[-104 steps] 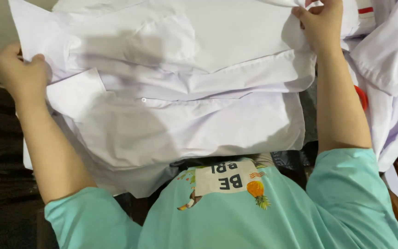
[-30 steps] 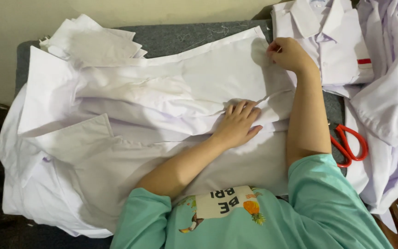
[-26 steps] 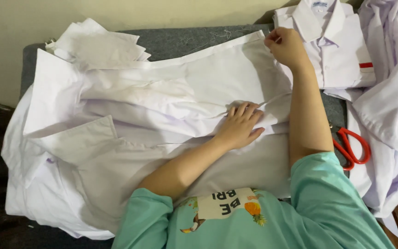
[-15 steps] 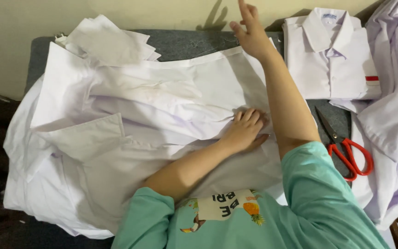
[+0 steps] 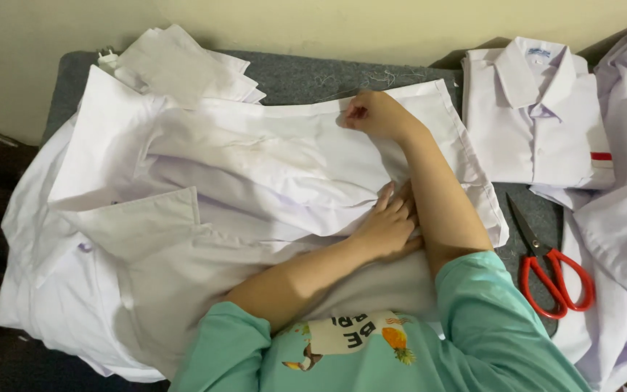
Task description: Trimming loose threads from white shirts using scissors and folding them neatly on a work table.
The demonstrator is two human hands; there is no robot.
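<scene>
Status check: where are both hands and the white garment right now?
Left hand flat on white garment. Right hand pinching its far edge. Red scissors lie clear, to the right.

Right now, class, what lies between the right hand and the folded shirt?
In the head view, only the spread white shirt's edge and a strip of grey table separate the right hand from the folded shirt.

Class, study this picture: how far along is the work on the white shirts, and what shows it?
Done: one white collared shirt lies neatly folded at top right. In hand: a large white shirt is spread on the grey padded surface; the left hand presses it flat, the right hand pinches its far edge. Left: loose white garments are heaped at the right, beside red-handled scissors.
</scene>
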